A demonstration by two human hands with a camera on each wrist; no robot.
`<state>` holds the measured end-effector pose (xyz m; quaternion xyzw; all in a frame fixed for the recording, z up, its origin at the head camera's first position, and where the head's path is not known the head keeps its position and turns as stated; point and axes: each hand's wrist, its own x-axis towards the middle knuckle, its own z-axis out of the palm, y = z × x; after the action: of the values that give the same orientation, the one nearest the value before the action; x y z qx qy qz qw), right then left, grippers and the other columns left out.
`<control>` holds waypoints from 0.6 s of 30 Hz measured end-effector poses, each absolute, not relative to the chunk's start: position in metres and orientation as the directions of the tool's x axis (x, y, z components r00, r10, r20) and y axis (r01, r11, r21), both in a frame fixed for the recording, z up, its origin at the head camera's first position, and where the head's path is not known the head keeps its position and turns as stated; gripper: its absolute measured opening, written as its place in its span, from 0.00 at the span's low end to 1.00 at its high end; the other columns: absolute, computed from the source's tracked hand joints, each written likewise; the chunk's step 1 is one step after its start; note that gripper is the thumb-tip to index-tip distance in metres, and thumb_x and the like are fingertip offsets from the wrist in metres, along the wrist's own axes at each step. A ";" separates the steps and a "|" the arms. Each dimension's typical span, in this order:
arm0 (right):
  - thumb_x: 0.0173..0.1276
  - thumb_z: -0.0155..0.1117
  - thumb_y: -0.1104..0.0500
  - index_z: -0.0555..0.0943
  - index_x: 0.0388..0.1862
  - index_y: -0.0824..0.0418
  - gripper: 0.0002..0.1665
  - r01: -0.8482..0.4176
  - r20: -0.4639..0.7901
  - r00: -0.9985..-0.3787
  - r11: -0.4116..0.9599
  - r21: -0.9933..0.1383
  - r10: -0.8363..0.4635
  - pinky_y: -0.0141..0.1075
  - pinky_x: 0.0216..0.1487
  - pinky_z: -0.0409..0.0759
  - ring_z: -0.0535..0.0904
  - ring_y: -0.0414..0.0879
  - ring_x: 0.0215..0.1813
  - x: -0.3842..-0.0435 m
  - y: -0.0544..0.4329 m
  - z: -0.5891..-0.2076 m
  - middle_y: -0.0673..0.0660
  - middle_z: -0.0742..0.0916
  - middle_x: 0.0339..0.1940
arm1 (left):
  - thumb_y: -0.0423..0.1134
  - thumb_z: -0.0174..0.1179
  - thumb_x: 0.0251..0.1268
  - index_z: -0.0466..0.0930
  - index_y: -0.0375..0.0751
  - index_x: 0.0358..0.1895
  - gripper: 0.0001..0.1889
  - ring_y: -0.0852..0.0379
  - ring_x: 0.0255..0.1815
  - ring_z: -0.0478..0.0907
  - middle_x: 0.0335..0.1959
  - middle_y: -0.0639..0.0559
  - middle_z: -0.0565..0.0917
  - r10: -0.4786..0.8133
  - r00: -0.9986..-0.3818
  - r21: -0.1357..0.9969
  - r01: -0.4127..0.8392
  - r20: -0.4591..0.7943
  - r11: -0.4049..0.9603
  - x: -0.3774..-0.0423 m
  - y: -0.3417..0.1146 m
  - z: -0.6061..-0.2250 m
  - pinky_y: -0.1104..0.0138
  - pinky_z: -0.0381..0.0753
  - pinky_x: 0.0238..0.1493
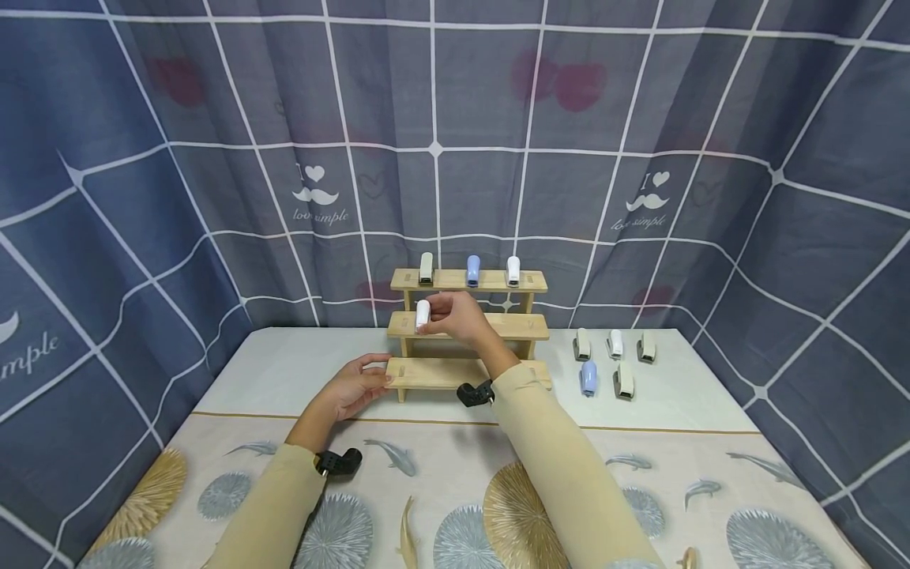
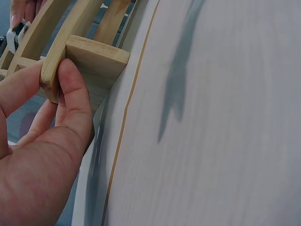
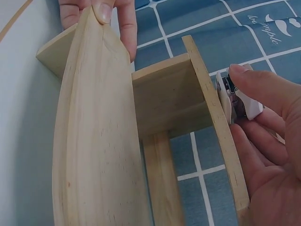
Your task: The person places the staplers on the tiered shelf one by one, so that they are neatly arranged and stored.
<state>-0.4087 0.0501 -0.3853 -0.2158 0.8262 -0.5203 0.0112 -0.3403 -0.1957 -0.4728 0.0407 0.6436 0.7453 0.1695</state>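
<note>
Pinching white stapler btwn R fingers at mid shelf; L fingers grip btm shelf.

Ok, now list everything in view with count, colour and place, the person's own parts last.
Table: 1, white at back, pale printed front, lower head view
Curtain: at least 1, blue-grey with white grid, behind and beside the table
Rack: 1, pale wood, on the table
Top staplers: 3, cream, blue, white from left to right, rack's top
Held stapler: 1, white, at the rack's middle level
Loose staplers: 5, three cream, one blue, one white, right of the rack
Wrist cameras: 2, black, one per wrist
Sleeves: 2, beige, forearms
Left hand: 1, bare, gripping the rack's lowest level
Right hand: 1, bare, pinching the held stapler
</note>
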 end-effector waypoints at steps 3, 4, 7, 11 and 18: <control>0.54 0.84 0.62 0.83 0.61 0.65 0.35 -0.343 0.205 -0.906 0.361 -0.867 -0.369 0.37 0.57 0.86 0.87 0.50 0.56 -0.409 0.050 -0.386 0.60 0.90 0.53 | 0.20 0.57 0.68 0.56 0.27 0.76 0.34 0.59 0.43 0.85 0.43 0.50 0.83 0.297 -0.941 0.972 -0.205 -0.164 -0.113 -0.341 -0.196 -0.473 0.68 0.87 0.50; 0.54 0.84 0.62 0.82 0.61 0.65 0.35 -0.344 0.206 -0.906 0.360 -0.867 -0.369 0.37 0.57 0.86 0.87 0.50 0.56 -0.409 0.050 -0.386 0.60 0.90 0.53 | 0.19 0.57 0.68 0.57 0.27 0.76 0.34 0.59 0.43 0.85 0.43 0.50 0.83 0.295 -0.941 0.971 -0.209 -0.168 -0.113 -0.341 -0.195 -0.473 0.67 0.87 0.50; 0.54 0.84 0.61 0.83 0.61 0.65 0.35 -0.349 0.211 -0.905 0.361 -0.865 -0.370 0.36 0.57 0.86 0.87 0.50 0.56 -0.409 0.051 -0.387 0.60 0.90 0.53 | 0.19 0.57 0.68 0.58 0.28 0.75 0.33 0.58 0.43 0.85 0.44 0.49 0.83 0.290 -0.942 0.970 -0.212 -0.172 -0.115 -0.342 -0.195 -0.473 0.67 0.88 0.50; 0.54 0.84 0.61 0.82 0.61 0.66 0.35 -0.356 0.217 -0.903 0.362 -0.862 -0.371 0.36 0.58 0.86 0.87 0.51 0.56 -0.409 0.051 -0.387 0.60 0.90 0.53 | 0.20 0.57 0.68 0.57 0.28 0.75 0.33 0.58 0.43 0.85 0.44 0.49 0.84 0.290 -0.942 0.971 -0.209 -0.169 -0.113 -0.341 -0.194 -0.472 0.67 0.88 0.50; 0.55 0.83 0.62 0.81 0.63 0.67 0.36 -0.351 0.209 -0.903 0.365 -0.862 -0.375 0.36 0.59 0.85 0.86 0.53 0.59 -0.408 0.050 -0.388 0.63 0.89 0.56 | 0.20 0.58 0.68 0.58 0.29 0.75 0.33 0.58 0.43 0.85 0.43 0.50 0.84 0.276 -0.944 0.971 -0.216 -0.180 -0.105 -0.340 -0.194 -0.472 0.66 0.88 0.50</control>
<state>-0.4084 0.0497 -0.3881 -0.2197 0.8262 -0.5187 0.0112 -0.3400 -0.1943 -0.4717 0.0233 0.6481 0.7430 0.1655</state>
